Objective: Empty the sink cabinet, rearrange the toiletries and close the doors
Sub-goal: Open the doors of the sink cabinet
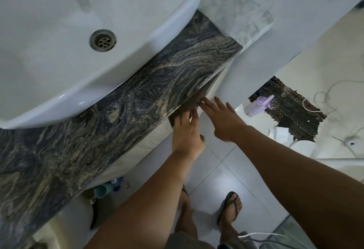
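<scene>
Overhung by the countertop, so no way to the cabinet front from above. Open floor before it. Crowded at lower left by a cup under the edge.

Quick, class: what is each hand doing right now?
Left hand: fingers bent at the cabinet door edge; grip cannot be told.
Right hand: open, fingers straight, reaching to the door.

A white basin with a metal drain sits on a dark, swirl-veined stone counter. Beyond the counter's far end rises a pale marbled wall. Below the counter lies a glossy floor of large white tiles, catching a bright reflection.
</scene>
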